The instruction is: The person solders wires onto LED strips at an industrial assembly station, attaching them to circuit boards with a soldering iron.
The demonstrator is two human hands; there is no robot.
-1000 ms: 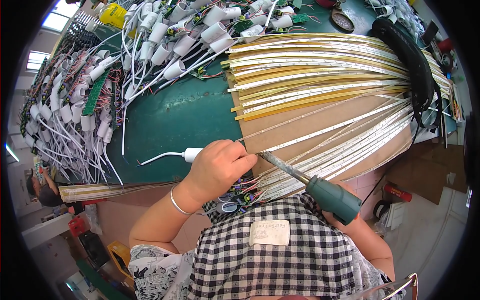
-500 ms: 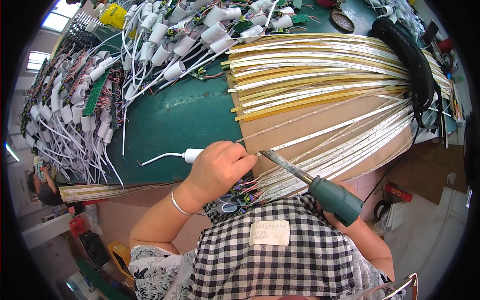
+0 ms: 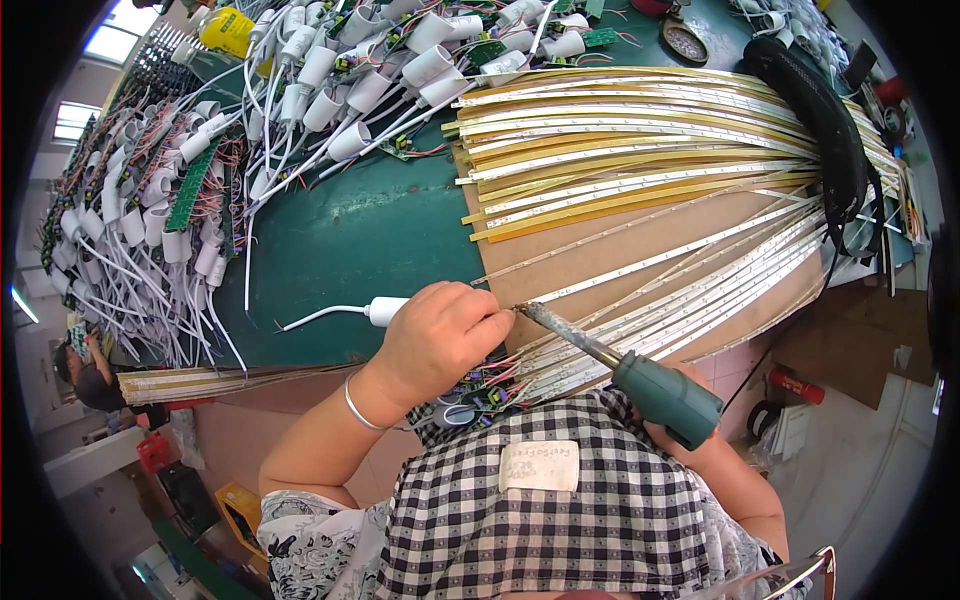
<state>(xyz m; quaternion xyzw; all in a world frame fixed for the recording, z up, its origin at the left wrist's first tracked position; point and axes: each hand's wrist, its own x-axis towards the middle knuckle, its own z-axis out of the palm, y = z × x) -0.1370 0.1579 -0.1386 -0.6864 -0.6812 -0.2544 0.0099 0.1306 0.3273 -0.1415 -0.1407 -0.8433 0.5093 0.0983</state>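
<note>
My left hand (image 3: 445,335) is closed, thumb and forefinger pinched together at the near end of a white LED strip (image 3: 620,268). Whatever sits between the fingertips is too small to make out. From under that hand, toward the left, a white cylindrical housing (image 3: 385,311) with a white cable (image 3: 322,316) sticks out. My right hand (image 3: 668,435) grips a soldering iron (image 3: 668,398) with a green handle, which hides most of its fingers. The iron's tip touches or nearly touches the spot at my left fingertips.
More LED strips (image 3: 640,130) fan across a brown board (image 3: 560,258), under a black padded roll (image 3: 815,120). White housings with cables and circuit boards pile up on the green table (image 3: 340,230) at left and back. A small round dish (image 3: 685,42) stands at the back. Wired boards (image 3: 485,385) lie by my lap.
The soldering iron's handle has shifted very slightly left and toward me, its tip staying by my left fingertips. My left hand has barely moved.
</note>
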